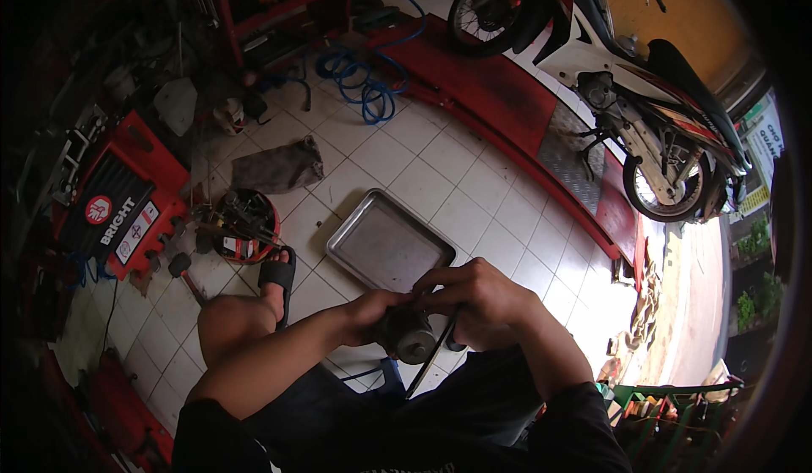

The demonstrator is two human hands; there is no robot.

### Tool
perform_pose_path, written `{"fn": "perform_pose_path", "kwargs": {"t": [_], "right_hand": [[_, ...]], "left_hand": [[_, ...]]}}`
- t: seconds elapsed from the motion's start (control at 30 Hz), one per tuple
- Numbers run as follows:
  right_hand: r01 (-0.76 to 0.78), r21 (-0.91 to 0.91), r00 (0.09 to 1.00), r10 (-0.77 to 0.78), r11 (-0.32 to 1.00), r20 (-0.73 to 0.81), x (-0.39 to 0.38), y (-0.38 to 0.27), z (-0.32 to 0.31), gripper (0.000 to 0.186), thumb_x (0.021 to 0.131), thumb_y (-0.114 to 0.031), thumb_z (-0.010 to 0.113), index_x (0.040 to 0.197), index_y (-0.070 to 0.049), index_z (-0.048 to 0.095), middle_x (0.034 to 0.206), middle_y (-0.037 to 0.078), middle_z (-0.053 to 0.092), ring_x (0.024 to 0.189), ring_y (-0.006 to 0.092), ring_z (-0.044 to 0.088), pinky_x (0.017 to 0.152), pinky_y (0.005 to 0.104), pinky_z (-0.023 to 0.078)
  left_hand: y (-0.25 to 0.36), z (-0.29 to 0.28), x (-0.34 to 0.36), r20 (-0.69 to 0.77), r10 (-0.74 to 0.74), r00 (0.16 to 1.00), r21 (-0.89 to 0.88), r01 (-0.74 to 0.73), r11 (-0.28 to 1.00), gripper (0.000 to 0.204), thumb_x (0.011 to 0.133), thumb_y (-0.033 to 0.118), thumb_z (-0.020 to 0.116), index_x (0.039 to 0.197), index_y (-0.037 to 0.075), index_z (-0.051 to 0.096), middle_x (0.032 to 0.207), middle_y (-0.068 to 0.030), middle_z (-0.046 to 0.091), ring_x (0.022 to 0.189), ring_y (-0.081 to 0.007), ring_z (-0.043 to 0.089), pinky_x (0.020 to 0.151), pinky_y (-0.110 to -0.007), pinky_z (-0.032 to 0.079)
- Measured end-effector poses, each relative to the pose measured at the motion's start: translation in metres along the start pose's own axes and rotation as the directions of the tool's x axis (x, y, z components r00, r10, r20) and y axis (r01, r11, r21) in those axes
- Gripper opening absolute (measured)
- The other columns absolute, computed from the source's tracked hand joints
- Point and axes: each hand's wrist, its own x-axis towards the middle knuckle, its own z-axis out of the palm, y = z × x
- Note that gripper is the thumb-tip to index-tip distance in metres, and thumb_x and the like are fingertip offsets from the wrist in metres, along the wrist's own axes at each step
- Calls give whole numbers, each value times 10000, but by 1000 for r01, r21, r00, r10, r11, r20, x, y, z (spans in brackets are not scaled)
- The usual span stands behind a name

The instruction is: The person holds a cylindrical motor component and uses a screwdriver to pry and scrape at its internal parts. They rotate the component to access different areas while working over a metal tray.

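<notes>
Low in the middle, my left hand (372, 312) grips a dark cylindrical metal part (405, 336) from the left side, over my lap. My right hand (469, 295) is closed at the upper end of the part, on a long, thin dark tool (431, 363) that slants down beside it toward my lap; its tip at the part is hidden by my fingers. Just beyond both hands a rectangular steel tray (381, 228) lies on the white tiled floor.
Left: a red machine (169, 160), a tool-filled red container (249, 236) and a grey rag (271, 164). Above: a coiled blue hose (364, 101) and red shelving (288, 0). Right: a motorbike (643, 109) and red lift platform (507, 109); lower right, a green crate (660, 405).
</notes>
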Motion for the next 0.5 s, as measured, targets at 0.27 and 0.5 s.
{"fn": "perform_pose_path", "kwargs": {"t": [0.27,0.5], "right_hand": [[0,156,1000,-3,988,17,2,-2,-1,396,699,115,695,1064,-27,751,1139,130,701,892,343,716,730,426,556],[-12,167,1000,12,986,-1,0,5,2,474,593,3,761,1065,-34,764,1143,137,705,939,345,722,760,406,577]], "left_hand": [[6,7,-5,-20,-29,999,86,31,996,436,1062,363,400,1248,29,608,1085,-79,711,972,-174,706,837,-339,568],[2,3,0,14,-22,1000,45,22,999,412,1067,353,407,1255,47,610,1091,-68,711,991,-160,698,869,-326,553]]}}
